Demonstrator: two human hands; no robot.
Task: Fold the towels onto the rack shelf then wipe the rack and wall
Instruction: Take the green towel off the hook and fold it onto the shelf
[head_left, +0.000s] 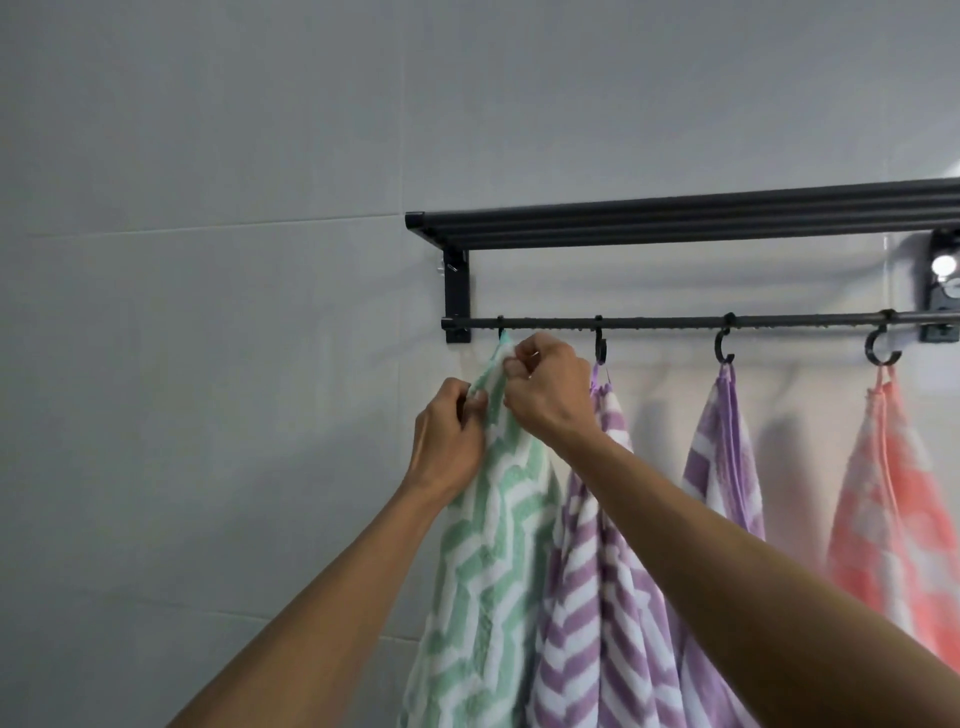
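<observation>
A black wall rack (675, 221) has a slatted shelf on top and a thin rail (665, 326) with hooks below. A green and white zigzag towel (488, 561) hangs from the leftmost hook. My left hand (449, 441) pinches its upper left edge. My right hand (545, 387) pinches the towel's top corner just under the hook. Two purple striped towels (597, 597) (719, 457) and a pink one (893, 504) hang from the other hooks.
The grey tiled wall (208, 260) stretches to the left of and above the rack. A bracket with a shiny fitting (943, 275) holds the rack's right end. One hook (600, 348) stands close to my right hand.
</observation>
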